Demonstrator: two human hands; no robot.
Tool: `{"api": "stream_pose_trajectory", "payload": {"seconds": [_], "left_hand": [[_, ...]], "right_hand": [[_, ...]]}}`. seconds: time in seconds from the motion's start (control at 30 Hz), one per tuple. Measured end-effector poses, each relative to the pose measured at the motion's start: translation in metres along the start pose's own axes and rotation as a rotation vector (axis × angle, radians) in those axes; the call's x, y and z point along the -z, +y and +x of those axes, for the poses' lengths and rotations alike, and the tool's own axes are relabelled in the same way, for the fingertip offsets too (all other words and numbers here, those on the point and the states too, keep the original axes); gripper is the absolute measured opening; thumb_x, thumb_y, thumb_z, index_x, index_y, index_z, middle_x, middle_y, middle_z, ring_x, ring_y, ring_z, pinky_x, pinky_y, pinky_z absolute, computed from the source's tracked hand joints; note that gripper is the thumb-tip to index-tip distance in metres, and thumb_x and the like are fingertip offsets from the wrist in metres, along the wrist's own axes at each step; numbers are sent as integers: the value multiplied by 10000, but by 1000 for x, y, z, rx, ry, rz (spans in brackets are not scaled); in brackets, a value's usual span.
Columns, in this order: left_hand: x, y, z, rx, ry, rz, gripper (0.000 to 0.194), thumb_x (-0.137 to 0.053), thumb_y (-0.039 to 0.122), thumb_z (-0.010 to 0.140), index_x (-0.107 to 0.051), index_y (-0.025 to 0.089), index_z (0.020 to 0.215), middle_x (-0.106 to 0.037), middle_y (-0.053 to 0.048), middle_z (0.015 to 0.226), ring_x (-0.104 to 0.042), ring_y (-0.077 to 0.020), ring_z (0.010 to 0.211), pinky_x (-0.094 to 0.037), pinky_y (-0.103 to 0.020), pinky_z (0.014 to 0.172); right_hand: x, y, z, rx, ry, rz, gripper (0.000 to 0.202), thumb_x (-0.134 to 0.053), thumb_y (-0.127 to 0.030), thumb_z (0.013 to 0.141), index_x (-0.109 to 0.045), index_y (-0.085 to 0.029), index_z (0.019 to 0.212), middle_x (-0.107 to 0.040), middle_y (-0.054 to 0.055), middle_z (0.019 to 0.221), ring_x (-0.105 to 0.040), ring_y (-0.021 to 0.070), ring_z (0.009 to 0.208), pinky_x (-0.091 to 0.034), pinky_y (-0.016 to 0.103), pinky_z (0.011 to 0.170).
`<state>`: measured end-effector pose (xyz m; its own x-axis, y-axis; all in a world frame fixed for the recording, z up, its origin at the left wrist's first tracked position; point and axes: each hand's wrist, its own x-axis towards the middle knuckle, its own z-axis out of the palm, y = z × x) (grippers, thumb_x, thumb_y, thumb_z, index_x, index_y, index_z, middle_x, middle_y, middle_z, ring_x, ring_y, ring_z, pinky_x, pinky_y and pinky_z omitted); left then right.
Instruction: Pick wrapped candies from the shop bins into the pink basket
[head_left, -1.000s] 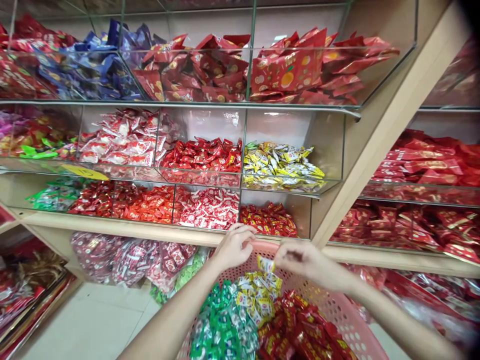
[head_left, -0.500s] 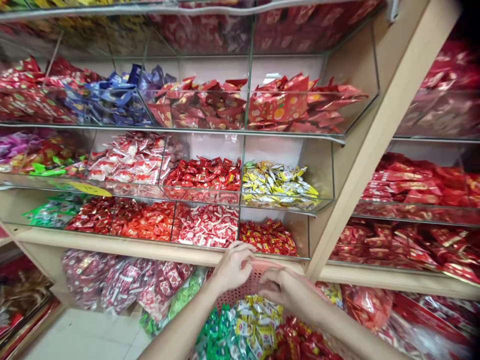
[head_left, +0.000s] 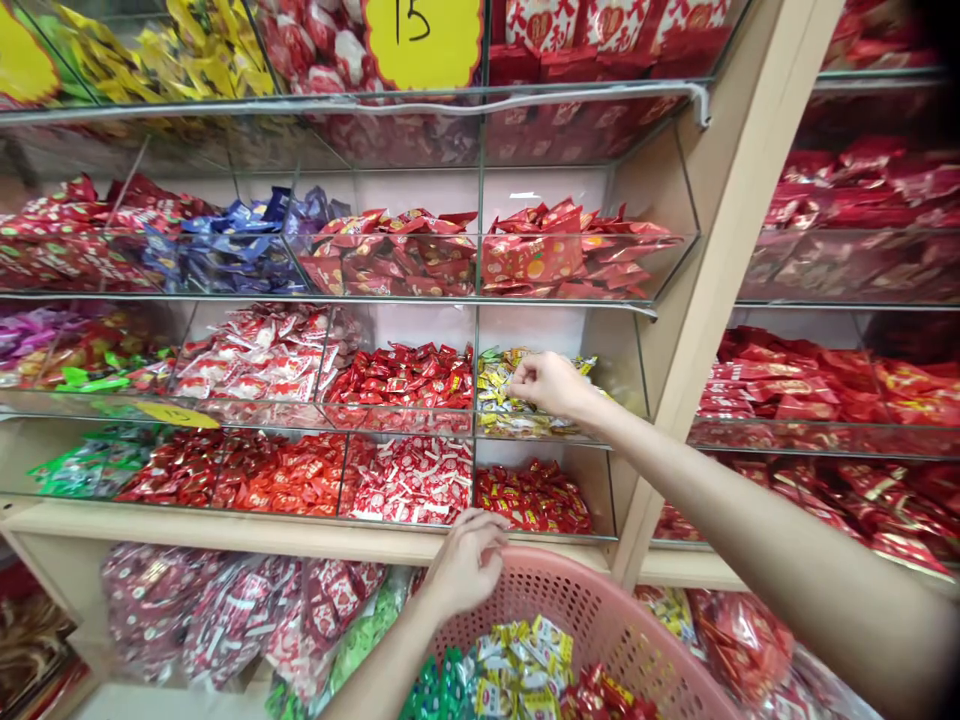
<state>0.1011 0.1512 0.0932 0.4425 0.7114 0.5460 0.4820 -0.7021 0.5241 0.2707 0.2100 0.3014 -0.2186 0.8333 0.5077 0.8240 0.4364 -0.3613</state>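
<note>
My left hand grips the rim of a pink perforated plastic basket, its fingers curled over the far edge by the lower shelf. Green, yellow-and-white and red wrapped candies lie inside the basket. Over the compartment of yellow-and-white wrapped candies, my right hand is closed with bent fingers. Whether a candy is between its fingertips cannot be made out. Below that compartment sit small red wrapped candies.
Clear dividers split the shelves into compartments of candies, including red ones to the left. A wooden upright stands on the right. A yellow price tag hangs above. Bagged candies fill the space beneath.
My right hand has moved up from the basket to the yellow-and-white candies. My left hand stays at the rim. The view has tilted upward, showing more of the upper shelf.
</note>
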Motion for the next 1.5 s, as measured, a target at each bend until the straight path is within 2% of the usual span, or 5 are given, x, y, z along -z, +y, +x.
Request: {"api": "stream_pose_trajectory", "payload": {"seconds": [0.73, 0.97, 1.2, 1.37, 1.5], "left_hand": [[0, -1, 0, 5, -2, 11, 293, -467, 31, 686, -657, 199, 833, -645, -18, 1033, -511, -202, 1022, -381, -374, 931], [-1, -2, -1, -4, 1, 1, 306, -458, 19, 677, -651, 201, 829, -643, -17, 1032, -508, -198, 1027, -387, -371, 929], [0, 0, 0, -13, 8, 11, 292, -466, 11, 679, -638, 206, 813, -643, 5, 1044, -510, -177, 1026, -393, -346, 922], [-1, -2, 0, -1, -5, 27, 279, -475, 39, 697, -648, 211, 832, -644, -11, 1052, -508, -198, 1054, -379, -383, 947], [-3, -4, 1, -16, -5, 28, 290, -465, 32, 690, -650, 203, 834, -644, -20, 1040, -511, -198, 1043, -380, -392, 947]], "right_hand": [[-19, -23, 10, -186, -108, -379, 173, -572, -180, 688, -675, -168, 826, -676, 117, 908, -626, 246, 869, -432, 287, 653], [11, -13, 3, -203, 63, -311, 144, -539, -215, 700, -668, -175, 747, -667, 91, 783, -608, 205, 774, -408, 262, 626], [59, -12, -29, 15, 217, 15, 113, -577, -223, 690, -608, -150, 610, -535, -5, 527, -464, 104, 517, -348, 242, 526], [53, -16, -85, 182, -9, 290, 140, -548, -289, 757, -593, -174, 691, -564, -2, 633, -487, 107, 586, -388, 236, 557], [-5, 3, -142, 137, -348, 373, 87, -498, -165, 745, -564, -181, 691, -599, 12, 744, -523, 120, 688, -411, 237, 637]]}}
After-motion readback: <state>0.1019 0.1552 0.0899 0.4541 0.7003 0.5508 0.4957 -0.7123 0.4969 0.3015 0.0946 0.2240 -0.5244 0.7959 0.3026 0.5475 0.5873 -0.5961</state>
